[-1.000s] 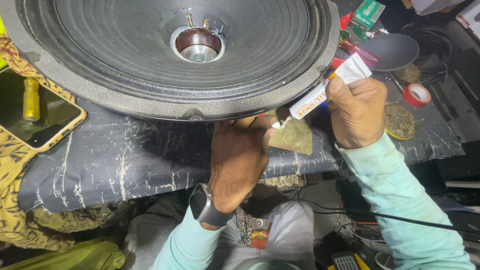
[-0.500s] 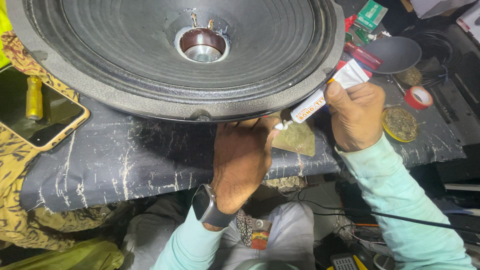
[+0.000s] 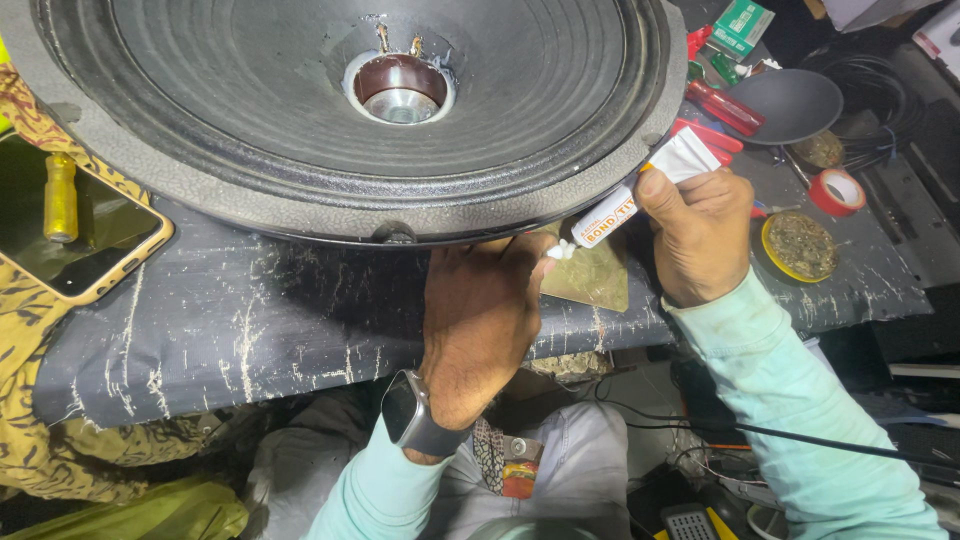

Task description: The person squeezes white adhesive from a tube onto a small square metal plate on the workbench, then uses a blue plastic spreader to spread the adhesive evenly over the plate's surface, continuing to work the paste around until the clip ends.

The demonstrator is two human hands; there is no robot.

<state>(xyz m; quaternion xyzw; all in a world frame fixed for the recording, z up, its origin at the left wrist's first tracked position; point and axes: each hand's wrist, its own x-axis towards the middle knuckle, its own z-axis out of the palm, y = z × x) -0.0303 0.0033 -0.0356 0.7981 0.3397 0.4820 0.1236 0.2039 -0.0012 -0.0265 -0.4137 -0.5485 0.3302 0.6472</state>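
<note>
Black and ridged, the speaker cone (image 3: 300, 110) lies face up on the bench (image 3: 250, 320). Right hand (image 3: 700, 235) is clamped on a white glue tube (image 3: 640, 195), its nozzle at the cone's near rim with a white blob at the tip. Left hand (image 3: 480, 320) is closed around the rim's edge just beside the nozzle. A phone (image 3: 80, 235) lies at left, and red tape (image 3: 838, 190) at right.

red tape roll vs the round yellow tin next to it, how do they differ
The red tape roll is a ring with an open white core; the yellow tin is a shallow dish filled with dark, crusty matter. The roll looks smaller and lies farther from the right hand. Both are round and lie flat on the bench.
</note>
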